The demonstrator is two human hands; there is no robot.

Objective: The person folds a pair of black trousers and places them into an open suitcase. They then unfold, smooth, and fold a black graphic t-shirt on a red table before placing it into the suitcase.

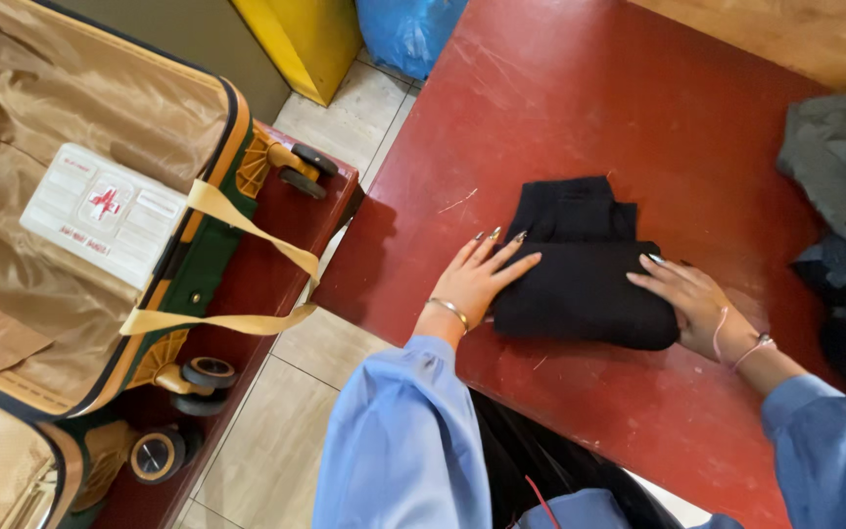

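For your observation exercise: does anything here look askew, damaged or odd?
The red table is scratched and scuffed. The folded black garment under the left hand and right hand lies neatly; nothing else stands out.

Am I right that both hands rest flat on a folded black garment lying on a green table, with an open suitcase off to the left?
Not quite: the table is red, not green, as the head view shows. The rest holds: the left hand and right hand lie flat on the folded black garment, and the open suitcase sits off to the left.

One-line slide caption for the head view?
Both hands, left and right, press a folded black garment on a red table.
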